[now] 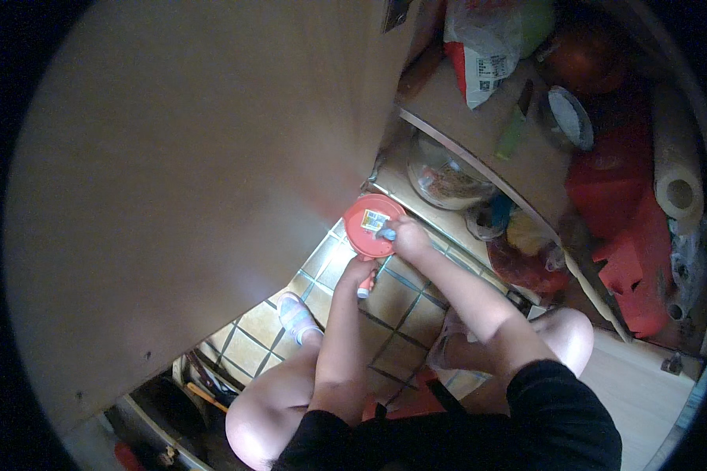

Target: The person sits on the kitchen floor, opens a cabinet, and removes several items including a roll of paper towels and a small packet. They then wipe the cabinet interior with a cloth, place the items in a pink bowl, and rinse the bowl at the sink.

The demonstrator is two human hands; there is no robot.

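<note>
A round red plastic dipper with a printed label inside its bowl is near the middle of the view, above the floor tiles. My left hand is closed around its handle, whose pale end sticks out below my fingers. My right hand is over the right side of the bowl, its fingers closed on a small light-blue cloth or sponge that lies against the inside of the bowl. The exact kind of the blue thing cannot be told.
A large cabinet door stands at the left. Right of me an open cabinet has a shelf with bags, a knife with a green handle, a bowl of white powder and red containers. Under the shelf are a glass bowl and bags.
</note>
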